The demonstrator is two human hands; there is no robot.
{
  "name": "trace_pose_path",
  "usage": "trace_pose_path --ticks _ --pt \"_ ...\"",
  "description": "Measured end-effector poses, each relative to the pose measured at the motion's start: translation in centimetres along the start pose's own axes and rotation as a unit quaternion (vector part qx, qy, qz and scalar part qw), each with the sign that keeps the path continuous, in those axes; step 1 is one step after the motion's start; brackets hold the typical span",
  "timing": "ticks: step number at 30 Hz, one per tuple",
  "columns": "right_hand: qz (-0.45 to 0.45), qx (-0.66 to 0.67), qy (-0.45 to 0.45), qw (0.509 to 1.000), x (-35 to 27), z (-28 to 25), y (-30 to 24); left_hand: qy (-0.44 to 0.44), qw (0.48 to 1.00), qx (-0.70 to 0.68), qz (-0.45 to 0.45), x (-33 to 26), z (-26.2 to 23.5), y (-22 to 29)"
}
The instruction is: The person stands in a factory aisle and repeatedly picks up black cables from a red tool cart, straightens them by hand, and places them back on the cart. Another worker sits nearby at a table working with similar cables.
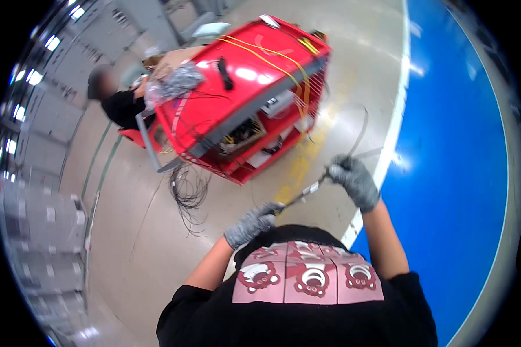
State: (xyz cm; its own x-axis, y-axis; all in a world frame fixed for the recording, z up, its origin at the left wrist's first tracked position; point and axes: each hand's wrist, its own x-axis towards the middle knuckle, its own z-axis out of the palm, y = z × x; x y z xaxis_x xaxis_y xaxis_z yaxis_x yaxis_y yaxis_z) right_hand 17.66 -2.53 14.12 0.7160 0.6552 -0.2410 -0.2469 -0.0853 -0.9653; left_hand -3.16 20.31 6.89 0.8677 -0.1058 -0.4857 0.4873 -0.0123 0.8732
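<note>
A dark bundle of thin cables (300,196) with white labels on it is stretched between my hands in front of my body. My left hand (253,224), in a grey knit glove, is closed round its lower left end. Farther up and to the right, my right hand (353,180), gloved the same way, grips the other end. Beyond the right hand a thin loose strand (363,130) curves up over the floor. The fingertips of both hands are partly hidden.
Ahead stands a red cart (255,63) with yellow cords, a black object and plastic wrapping on top, and boxes on its shelves. Black wires (188,194) dangle from its near left corner. A person (121,104) sits behind it. Blue flooring (446,173) lies right of a white line.
</note>
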Motion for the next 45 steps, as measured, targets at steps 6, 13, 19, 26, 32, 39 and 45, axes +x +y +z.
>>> trace_pose_path --ticks 6,13,19,26,32,39,45 --pt "-0.052 -0.032 -0.041 0.997 -0.5 10.9 1.2 0.02 0.992 -0.088 0.09 -0.7 0.5 6.6" --pt "-0.036 -0.05 -0.133 0.989 1.9 16.7 0.3 0.057 0.985 0.02 0.163 -4.4 -4.8 4.6" --pt "-0.009 -0.059 -0.227 0.972 4.4 19.5 -0.1 0.081 0.974 -0.104 0.182 -6.0 -7.3 2.7" --pt "-0.111 -0.178 -0.227 0.951 15.8 16.0 -7.1 0.301 0.843 -0.361 0.263 -8.7 -9.9 3.4" --pt "-0.105 -0.168 -0.052 0.979 33.3 12.7 -7.4 0.414 0.737 -0.362 0.393 -9.4 -10.1 7.2" --pt "-0.113 -0.216 -0.025 0.97 48.4 13.7 -6.1 0.506 0.664 -0.349 0.426 -8.5 -8.1 11.8" --pt "-0.196 -0.394 0.012 0.898 56.8 15.8 -4.6 0.592 0.603 -0.343 0.412 -6.8 -6.1 13.4"
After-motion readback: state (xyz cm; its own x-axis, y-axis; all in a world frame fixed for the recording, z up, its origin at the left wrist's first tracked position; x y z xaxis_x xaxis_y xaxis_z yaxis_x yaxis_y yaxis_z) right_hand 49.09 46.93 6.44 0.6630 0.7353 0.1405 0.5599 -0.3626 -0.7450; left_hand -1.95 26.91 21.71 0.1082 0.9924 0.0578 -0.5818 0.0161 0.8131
